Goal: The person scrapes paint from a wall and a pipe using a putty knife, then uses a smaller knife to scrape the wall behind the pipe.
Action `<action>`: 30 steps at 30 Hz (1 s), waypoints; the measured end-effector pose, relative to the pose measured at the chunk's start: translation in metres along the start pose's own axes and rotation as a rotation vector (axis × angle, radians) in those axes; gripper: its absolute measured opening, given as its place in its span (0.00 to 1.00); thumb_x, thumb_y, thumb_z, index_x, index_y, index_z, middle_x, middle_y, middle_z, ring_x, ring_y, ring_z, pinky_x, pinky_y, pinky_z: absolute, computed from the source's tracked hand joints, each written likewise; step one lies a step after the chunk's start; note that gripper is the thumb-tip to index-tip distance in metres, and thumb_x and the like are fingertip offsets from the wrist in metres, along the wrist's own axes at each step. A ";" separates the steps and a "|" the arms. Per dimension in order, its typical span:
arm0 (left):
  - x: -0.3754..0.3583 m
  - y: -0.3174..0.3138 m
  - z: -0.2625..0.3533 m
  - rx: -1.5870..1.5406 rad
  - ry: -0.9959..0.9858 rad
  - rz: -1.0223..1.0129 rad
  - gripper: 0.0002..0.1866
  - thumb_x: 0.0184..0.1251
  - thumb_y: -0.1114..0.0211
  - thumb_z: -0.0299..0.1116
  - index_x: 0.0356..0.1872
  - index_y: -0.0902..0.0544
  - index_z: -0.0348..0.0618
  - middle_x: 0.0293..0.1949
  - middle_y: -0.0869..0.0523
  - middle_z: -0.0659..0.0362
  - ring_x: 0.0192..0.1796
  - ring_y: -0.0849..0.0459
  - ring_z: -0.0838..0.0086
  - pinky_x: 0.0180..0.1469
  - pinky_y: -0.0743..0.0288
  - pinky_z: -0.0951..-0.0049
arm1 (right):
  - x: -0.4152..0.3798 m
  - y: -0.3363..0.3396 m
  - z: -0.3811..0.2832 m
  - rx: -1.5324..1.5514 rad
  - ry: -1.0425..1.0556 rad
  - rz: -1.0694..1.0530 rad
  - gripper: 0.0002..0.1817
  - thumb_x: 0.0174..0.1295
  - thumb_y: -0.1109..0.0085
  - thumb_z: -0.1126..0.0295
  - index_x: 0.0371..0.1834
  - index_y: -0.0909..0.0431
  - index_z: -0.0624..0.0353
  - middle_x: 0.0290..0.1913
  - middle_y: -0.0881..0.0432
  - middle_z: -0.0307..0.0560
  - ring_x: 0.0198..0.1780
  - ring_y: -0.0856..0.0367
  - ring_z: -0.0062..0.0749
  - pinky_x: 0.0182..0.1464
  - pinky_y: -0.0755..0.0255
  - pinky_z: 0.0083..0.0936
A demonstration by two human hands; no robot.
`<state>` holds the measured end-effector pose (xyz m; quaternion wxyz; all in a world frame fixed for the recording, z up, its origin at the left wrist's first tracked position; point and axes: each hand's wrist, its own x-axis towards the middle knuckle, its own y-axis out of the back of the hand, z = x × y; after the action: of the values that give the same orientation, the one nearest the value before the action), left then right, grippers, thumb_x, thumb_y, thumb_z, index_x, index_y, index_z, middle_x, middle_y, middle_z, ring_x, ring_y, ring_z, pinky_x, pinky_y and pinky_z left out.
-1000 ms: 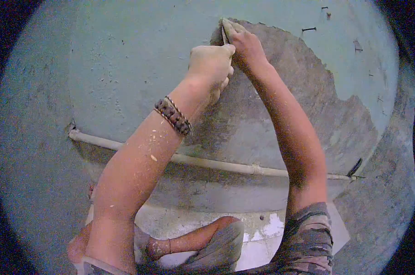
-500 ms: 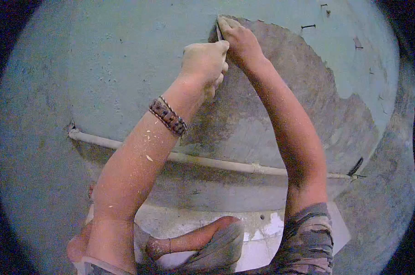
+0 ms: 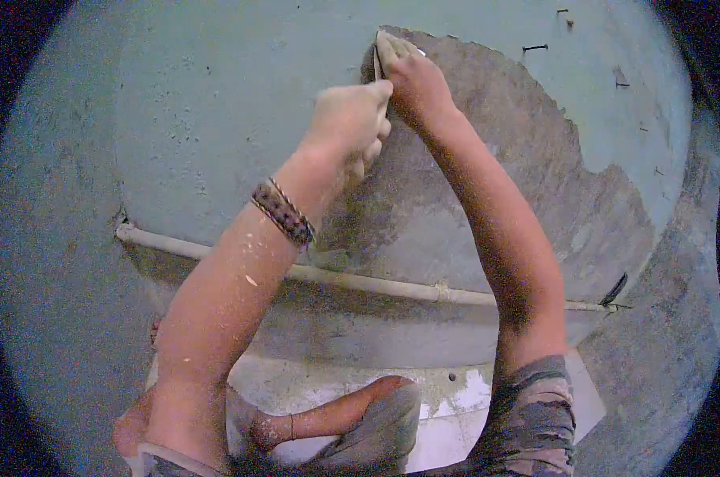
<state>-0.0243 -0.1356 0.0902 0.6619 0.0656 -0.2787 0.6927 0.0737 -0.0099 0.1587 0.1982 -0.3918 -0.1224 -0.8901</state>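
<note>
High on the wall, my left hand is closed in a fist around what looks like a scraper, its handle hidden in the fingers. Only a thin pale edge of the tool shows between the hands. My right hand is closed against the upper part of the blade, fingers pressed together and pointing up. The tool meets the upper left border of a bare grey-brown patch, where green paint begins. Pale dust coats both hands.
A pale pipe runs across the wall below the patch. Several nails, one a larger nail, stick out at upper right. A dark piece juts out by the pipe's right end. My bent leg is below.
My left hand has shifted slightly down and left along with its forearm. My right hand has tilted a little, and a small white spot now shows beside its fingers.
</note>
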 end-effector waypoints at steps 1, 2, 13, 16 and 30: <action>-0.001 -0.001 0.010 0.008 -0.004 0.020 0.15 0.69 0.46 0.38 0.21 0.28 0.47 0.14 0.30 0.67 0.09 0.40 0.83 0.10 0.52 0.77 | 0.007 -0.002 0.002 -0.018 0.015 0.069 0.15 0.61 0.54 0.68 0.48 0.29 0.64 0.46 0.20 0.57 0.47 0.20 0.50 0.48 0.23 0.40; -0.003 -0.001 0.016 0.015 -0.003 0.041 0.14 0.69 0.46 0.38 0.22 0.27 0.46 0.15 0.30 0.67 0.09 0.40 0.83 0.10 0.52 0.78 | 0.006 0.002 0.004 -0.018 0.013 0.069 0.15 0.61 0.54 0.68 0.48 0.29 0.64 0.46 0.20 0.57 0.47 0.20 0.50 0.48 0.23 0.40; -0.005 0.008 0.000 -0.057 0.000 -0.003 0.15 0.68 0.44 0.41 0.22 0.27 0.46 0.15 0.29 0.64 0.09 0.40 0.81 0.09 0.49 0.78 | 0.000 0.002 -0.002 0.015 0.089 -0.174 0.12 0.61 0.54 0.67 0.42 0.28 0.63 0.43 0.20 0.58 0.45 0.20 0.51 0.47 0.23 0.40; 0.000 0.005 0.003 -0.048 -0.011 0.006 0.16 0.68 0.44 0.42 0.21 0.27 0.46 0.15 0.29 0.64 0.09 0.39 0.81 0.09 0.49 0.78 | 0.009 0.007 -0.003 0.020 -0.089 -0.248 0.12 0.61 0.54 0.67 0.43 0.28 0.63 0.43 0.21 0.60 0.46 0.20 0.51 0.46 0.22 0.39; 0.009 0.006 -0.005 0.099 -0.054 0.031 0.15 0.68 0.43 0.42 0.22 0.25 0.46 0.16 0.28 0.66 0.11 0.37 0.82 0.10 0.46 0.80 | 0.000 -0.009 0.004 0.057 -0.040 -0.148 0.15 0.59 0.51 0.68 0.46 0.28 0.65 0.47 0.21 0.61 0.50 0.21 0.52 0.49 0.24 0.41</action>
<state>-0.0302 -0.1255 0.0885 0.6393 0.1128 -0.2628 0.7138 0.0723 -0.0002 0.1604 0.1405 -0.3935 -0.1799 -0.8905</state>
